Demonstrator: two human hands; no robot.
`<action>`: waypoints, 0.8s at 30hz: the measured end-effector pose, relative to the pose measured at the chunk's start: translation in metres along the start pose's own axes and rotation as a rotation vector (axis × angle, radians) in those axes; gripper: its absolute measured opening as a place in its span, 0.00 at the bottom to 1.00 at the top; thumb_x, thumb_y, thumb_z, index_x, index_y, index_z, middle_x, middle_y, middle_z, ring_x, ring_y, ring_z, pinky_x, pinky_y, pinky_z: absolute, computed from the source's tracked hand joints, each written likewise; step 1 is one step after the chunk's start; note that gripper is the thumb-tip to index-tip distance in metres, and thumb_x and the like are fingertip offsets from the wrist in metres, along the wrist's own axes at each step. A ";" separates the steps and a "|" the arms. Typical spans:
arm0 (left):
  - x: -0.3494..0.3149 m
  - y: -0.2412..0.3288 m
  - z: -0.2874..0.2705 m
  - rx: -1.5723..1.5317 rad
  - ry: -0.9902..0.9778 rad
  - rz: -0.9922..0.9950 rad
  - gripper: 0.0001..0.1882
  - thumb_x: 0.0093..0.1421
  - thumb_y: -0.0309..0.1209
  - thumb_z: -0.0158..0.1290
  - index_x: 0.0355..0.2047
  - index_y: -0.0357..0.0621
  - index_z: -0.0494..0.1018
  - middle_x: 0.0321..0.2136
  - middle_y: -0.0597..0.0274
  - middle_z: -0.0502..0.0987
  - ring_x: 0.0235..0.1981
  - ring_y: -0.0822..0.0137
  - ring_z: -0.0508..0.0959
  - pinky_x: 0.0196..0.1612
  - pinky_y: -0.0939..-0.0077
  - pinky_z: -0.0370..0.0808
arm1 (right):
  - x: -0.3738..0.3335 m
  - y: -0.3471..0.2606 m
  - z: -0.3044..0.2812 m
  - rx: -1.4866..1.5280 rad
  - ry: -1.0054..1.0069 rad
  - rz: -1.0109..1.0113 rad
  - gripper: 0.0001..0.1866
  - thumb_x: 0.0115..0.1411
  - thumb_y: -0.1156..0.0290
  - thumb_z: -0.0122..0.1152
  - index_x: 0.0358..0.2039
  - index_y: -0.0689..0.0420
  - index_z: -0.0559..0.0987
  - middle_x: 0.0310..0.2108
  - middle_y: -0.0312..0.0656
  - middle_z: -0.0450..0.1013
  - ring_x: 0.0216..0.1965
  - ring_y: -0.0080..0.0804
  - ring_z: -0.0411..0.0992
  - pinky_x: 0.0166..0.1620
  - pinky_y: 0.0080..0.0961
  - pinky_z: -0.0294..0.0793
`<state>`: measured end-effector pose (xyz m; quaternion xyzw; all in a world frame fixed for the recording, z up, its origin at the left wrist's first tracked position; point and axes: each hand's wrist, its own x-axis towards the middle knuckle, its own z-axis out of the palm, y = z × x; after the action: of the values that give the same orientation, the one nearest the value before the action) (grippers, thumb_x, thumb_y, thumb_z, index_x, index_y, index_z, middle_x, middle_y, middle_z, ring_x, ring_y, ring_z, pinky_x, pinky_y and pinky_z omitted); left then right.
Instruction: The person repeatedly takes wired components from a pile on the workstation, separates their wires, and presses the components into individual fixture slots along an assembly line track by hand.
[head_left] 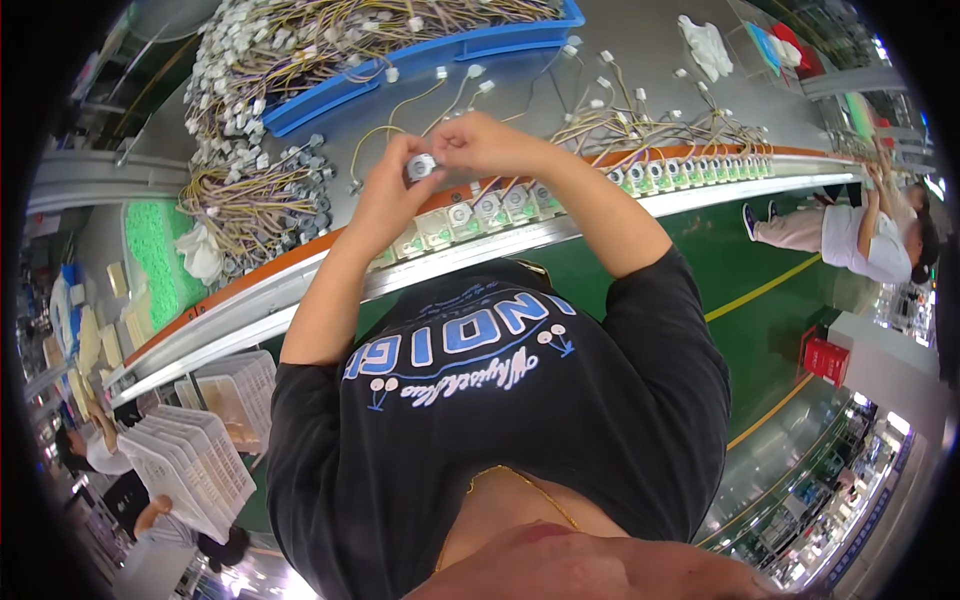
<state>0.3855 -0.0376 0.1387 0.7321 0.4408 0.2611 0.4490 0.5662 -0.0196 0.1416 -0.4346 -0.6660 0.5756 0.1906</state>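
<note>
Above the near edge of the metal bench, my left hand pinches a small round grey-and-white part between thumb and fingers. Close against that part, my right hand has its thumb and fingers pressed together; what lies between them is too small to make out. Just below both hands runs a row of square white pieces with round centres and green patches, set along the bench edge. Thin yellow and grey wires with white connectors lie on the metal just beyond my hands.
A blue tray full of wired connectors stands at the back. Bundled wires and grey round parts lie at left, near a white cloth and green foam. White crates stand lower left. Other people work at both sides.
</note>
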 end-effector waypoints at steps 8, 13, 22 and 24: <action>-0.018 -0.017 0.006 -0.013 0.069 -0.069 0.14 0.48 0.24 0.56 0.32 0.40 0.62 0.23 0.66 0.70 0.24 0.80 0.68 0.26 0.86 0.66 | -0.008 0.001 0.030 -0.015 0.131 -0.038 0.05 0.50 0.71 0.51 0.24 0.59 0.70 0.13 0.33 0.64 0.15 0.20 0.62 0.20 0.20 0.61; -0.021 -0.013 0.004 0.036 0.074 -0.026 0.14 0.47 0.23 0.56 0.31 0.40 0.61 0.21 0.63 0.69 0.21 0.77 0.67 0.25 0.83 0.66 | -0.020 -0.009 0.050 -0.333 0.357 -0.182 0.06 0.50 0.74 0.49 0.31 0.56 0.68 0.12 0.38 0.64 0.15 0.30 0.66 0.20 0.26 0.63; -0.027 -0.006 -0.013 0.038 -0.136 0.012 0.20 0.44 0.29 0.57 0.36 0.41 0.63 0.31 0.51 0.70 0.33 0.51 0.72 0.34 0.68 0.68 | -0.016 -0.008 0.049 -0.701 0.266 -0.475 0.06 0.49 0.73 0.52 0.30 0.54 0.68 0.20 0.44 0.69 0.24 0.44 0.68 0.25 0.37 0.65; -0.035 -0.007 -0.018 -0.053 -0.108 0.058 0.22 0.43 0.30 0.58 0.38 0.42 0.64 0.34 0.52 0.69 0.36 0.54 0.71 0.37 0.69 0.67 | -0.019 -0.008 0.047 -0.641 0.265 -0.404 0.05 0.50 0.72 0.52 0.29 0.54 0.68 0.20 0.43 0.69 0.25 0.44 0.69 0.26 0.37 0.66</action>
<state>0.3522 -0.0588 0.1417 0.7454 0.3873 0.2460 0.4836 0.5378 -0.0627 0.1408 -0.4030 -0.8535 0.2285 0.2387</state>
